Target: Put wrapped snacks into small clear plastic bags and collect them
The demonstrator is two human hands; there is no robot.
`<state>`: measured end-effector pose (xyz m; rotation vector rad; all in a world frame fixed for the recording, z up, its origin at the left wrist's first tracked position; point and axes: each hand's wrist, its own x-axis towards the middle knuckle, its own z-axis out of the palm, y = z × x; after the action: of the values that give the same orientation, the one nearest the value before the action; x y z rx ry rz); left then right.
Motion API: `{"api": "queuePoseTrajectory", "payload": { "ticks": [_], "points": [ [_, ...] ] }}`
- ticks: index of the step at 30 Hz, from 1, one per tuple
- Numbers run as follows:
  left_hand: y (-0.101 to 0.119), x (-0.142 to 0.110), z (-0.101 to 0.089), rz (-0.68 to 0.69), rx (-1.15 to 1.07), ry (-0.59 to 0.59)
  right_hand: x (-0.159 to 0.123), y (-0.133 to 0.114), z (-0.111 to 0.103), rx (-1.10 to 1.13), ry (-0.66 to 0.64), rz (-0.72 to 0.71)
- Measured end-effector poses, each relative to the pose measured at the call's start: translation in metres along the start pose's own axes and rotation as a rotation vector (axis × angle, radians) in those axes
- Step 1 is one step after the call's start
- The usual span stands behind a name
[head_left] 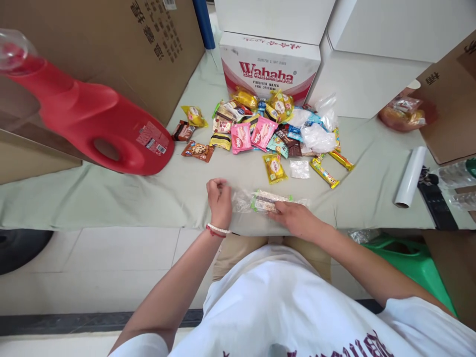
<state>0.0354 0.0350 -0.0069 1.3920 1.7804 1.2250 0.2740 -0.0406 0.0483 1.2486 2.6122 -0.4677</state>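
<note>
A clear plastic bag (241,200) lies stretched along the front of the table, with a snack packet (268,201) in green-edged wrapping on or inside it; I cannot tell which. At the bag's left end is my left hand (219,202), its fingers curled and pinched on the plastic. My right hand (295,216) presses the packet's lower right part between thumb and fingers, its fingertips partly hidden. Just beyond the hands lie a yellow wrapped cake (274,168) and a small folded clear plastic piece (299,169).
A heap of wrapped snacks, with pink packets (264,133), sits before a Wahaha carton (271,69). On the left stands a large red jug (111,129). A white roll (410,177) and a black strap (438,206) lie at right. A green stool (412,258) stands below the table edge.
</note>
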Motion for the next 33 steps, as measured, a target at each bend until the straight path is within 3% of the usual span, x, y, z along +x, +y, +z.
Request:
{"api": "queuePoseTrajectory", "payload": {
  "ticks": [2,6,9,11,13,18,19,21,23,25,29,33],
  "points": [
    [0.009,0.01,0.001,-0.034,0.132,-0.051,0.0,-0.002,-0.003,-0.008,0.02,-0.014],
    [0.033,0.01,-0.007,0.076,0.506,-0.425,0.0,0.0,-0.003,-0.022,0.057,-0.025],
    [0.048,-0.002,-0.024,0.115,0.578,-0.569,0.001,0.005,0.001,0.03,0.09,-0.039],
    [0.058,-0.013,-0.03,0.09,0.52,-0.56,0.004,0.007,0.004,0.071,0.117,-0.065],
    [0.066,-0.024,-0.025,0.084,0.426,-0.549,0.006,0.009,0.007,0.107,0.148,-0.088],
    [0.075,-0.045,0.019,0.153,0.424,-0.647,0.005,0.015,0.012,0.387,0.292,-0.127],
    [0.075,-0.047,0.026,0.179,0.48,-0.651,0.004,0.018,0.014,0.459,0.341,-0.072],
    [0.073,-0.051,0.034,0.218,0.59,-0.664,-0.001,0.024,0.019,0.505,0.462,0.173],
    [0.072,-0.054,0.034,0.231,0.665,-0.669,-0.005,0.03,0.026,0.411,0.542,0.473],
    [0.07,-0.056,0.032,0.243,0.702,-0.599,-0.01,0.035,0.031,0.3,0.538,0.64],
    [0.06,-0.052,0.026,0.282,0.723,-0.352,-0.019,0.032,0.026,0.28,0.536,0.656],
    [0.049,-0.047,0.029,0.27,0.735,-0.397,-0.01,0.009,0.008,0.401,0.479,0.602]
  ]
}}
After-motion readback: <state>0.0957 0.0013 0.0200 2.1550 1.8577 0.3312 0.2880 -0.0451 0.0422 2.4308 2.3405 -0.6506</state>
